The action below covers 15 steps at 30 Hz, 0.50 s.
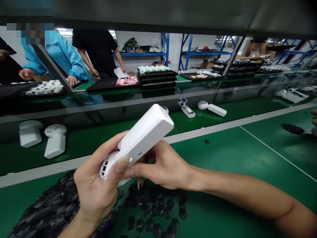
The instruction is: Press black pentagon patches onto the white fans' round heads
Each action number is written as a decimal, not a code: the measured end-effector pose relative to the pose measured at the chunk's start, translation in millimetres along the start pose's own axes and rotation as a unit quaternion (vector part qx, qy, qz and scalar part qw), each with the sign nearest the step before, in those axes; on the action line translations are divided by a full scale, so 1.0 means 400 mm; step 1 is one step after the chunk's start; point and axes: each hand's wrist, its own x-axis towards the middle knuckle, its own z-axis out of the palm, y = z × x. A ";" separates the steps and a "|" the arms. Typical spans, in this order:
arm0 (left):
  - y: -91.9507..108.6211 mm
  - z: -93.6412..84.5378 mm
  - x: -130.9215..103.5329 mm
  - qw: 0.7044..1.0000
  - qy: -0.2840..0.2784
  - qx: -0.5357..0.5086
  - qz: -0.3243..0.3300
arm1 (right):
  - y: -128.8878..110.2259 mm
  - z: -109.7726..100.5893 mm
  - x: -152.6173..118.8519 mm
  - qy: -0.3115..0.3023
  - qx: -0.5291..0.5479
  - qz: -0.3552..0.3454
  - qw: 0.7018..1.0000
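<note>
My left hand (96,178) is wrapped around a white handheld fan (146,134) near its round vented head. The fan is tilted, its handle pointing up and to the right, with a small slot in the side. My right hand (165,165) is closed under the handle, thumb close to my left thumb; its fingertips are partly hidden, so I cannot make out what they pinch. Beneath both hands lie scattered black five-sided pieces (150,224). A large heap of similar black pieces (49,205) sits at the left.
Beyond a pale rail (198,130), a green conveyor carries white fans (55,140) and a fan with its inside showing (188,110). Stacked black trays (157,79) stand across it. People work there, including one in a blue sleeve (71,59). One black piece (207,141) lies right.
</note>
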 end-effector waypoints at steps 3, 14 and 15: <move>-0.014 -0.003 0.004 0.999 -0.011 -0.041 -0.021 | 0.002 0.006 -0.005 0.025 -0.102 -0.030 0.994; -0.052 -0.022 0.137 0.879 -0.098 -0.343 -0.317 | -0.034 -0.302 0.106 0.229 -0.383 0.054 0.893; -0.068 -0.027 0.157 0.900 -0.064 -0.272 -0.335 | -0.028 -0.344 0.116 0.236 -0.405 0.086 0.879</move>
